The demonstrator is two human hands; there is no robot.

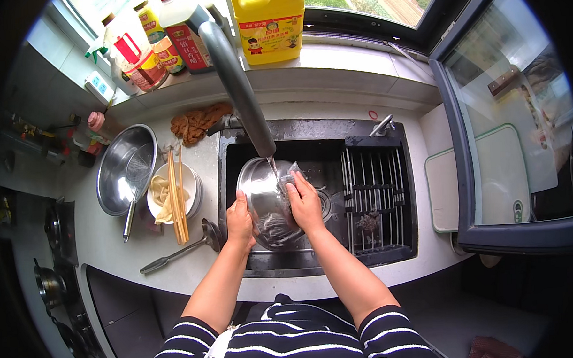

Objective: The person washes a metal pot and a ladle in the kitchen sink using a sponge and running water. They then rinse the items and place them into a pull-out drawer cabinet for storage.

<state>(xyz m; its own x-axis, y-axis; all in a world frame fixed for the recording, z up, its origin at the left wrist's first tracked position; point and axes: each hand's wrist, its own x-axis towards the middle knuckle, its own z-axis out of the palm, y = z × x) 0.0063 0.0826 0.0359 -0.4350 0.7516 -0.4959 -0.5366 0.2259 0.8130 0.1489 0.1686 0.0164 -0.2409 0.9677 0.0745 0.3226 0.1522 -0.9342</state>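
Note:
A shiny steel bowl (262,199) is held tilted in the black sink (228,162) beneath the running tap (244,97). Water falls onto it from the spout. My left hand (240,221) grips its left side, thumb up along the rim. On the bowl's right side, my right hand (305,202) presses a crumpled, greyish, thin cloth (291,179) against the metal, fingers closed over it. The cloth's exact kind is hard to make out. Part of the sink floor and drain (327,206) shows to the right of the bowl.
A roll-up rack (375,197) covers the sink's right part. Left on the counter are a steel basin (127,170), a white bowl (187,183) with chopsticks (176,203), and a ladle (187,248). Bottles and a yellow jug (269,29) line the sill; an open window (514,124) juts in at right.

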